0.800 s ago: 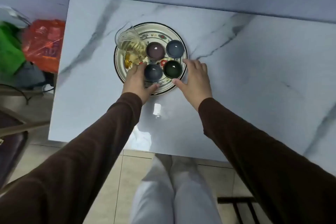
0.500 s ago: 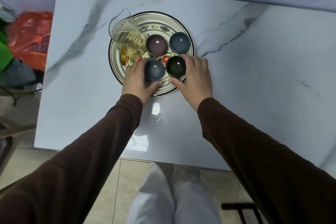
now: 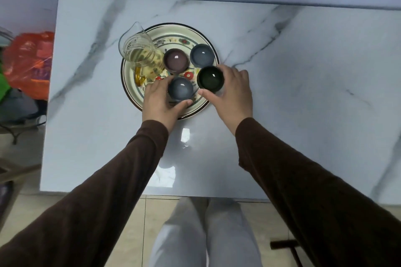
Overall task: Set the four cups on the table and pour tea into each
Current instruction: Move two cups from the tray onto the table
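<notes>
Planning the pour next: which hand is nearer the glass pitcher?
Left. The left hand grips the near blue cup just beside the glass pitcher; the right hand holds the dark green cup farther right.

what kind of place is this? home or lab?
Probably a home, likely a dining or tea corner. A marble-look table stands against a plain wall, with a flowered plate of small cups and a glass pitcher of tea. Plastic bags lie beside it on a tiled floor.
</notes>
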`<state>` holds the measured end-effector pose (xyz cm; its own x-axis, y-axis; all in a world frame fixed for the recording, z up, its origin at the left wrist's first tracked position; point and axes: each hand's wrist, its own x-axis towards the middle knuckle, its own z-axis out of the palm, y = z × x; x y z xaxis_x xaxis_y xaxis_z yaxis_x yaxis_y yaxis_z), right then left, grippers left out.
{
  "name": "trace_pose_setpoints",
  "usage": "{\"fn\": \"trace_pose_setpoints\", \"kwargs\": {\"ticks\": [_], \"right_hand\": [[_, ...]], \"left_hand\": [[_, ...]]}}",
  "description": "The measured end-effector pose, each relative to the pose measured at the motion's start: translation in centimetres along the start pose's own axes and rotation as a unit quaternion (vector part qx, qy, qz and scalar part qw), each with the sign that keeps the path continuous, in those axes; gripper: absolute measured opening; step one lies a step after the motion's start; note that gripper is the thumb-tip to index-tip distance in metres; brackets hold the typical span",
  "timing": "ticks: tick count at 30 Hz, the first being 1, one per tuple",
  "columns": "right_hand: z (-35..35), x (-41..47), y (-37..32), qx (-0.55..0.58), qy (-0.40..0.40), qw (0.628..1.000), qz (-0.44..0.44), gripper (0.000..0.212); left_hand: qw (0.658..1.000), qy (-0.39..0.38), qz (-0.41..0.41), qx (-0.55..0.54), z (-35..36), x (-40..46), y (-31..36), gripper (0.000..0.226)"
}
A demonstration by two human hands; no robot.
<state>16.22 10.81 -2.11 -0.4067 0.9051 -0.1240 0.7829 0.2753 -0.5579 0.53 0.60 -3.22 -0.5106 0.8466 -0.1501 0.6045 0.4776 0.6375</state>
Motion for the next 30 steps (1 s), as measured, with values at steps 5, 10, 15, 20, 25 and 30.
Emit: {"fn": "trace_pose_setpoints", "kwargs": {"ticks": [5, 10, 15, 20, 25, 30], "right_hand": [[-4.2, -1.3, 3.2, 0.025, 0.017, 0.999, 0.033, 0.068], [-8.9, -2.7, 9.8, 0.032, 0.060, 0.995, 0.075, 0.068], [-13.4, -3.8, 18.6, 0.039, 0.071, 0.991, 0.104, 0.067], [-17.7, -4.8, 27.3, 0.043, 0.069, 0.990, 0.116, 0.066], [-21.0, -5.2, 33.6, 0.038, 0.055, 0.990, 0.125, 0.066], [-22.1, -5.7, 35.7, 0.049, 0.060, 0.987, 0.139, 0.066]], "left_hand": [[0.998, -0.021, 0.053, 0.002, 1.5, -0.5, 4.1, 0.069], [0.994, -0.058, 0.088, 0.016, 6.3, -0.4, 9.6, 0.068], [0.991, -0.083, 0.106, 0.012, 13.3, -1.3, 15.8, 0.067], [0.993, -0.092, 0.072, -0.011, 20.6, -3.0, 21.6, 0.064], [0.994, -0.091, 0.048, -0.033, 25.6, -4.1, 25.8, 0.062], [0.994, -0.091, 0.034, -0.053, 27.2, -4.4, 27.2, 0.063]]}}
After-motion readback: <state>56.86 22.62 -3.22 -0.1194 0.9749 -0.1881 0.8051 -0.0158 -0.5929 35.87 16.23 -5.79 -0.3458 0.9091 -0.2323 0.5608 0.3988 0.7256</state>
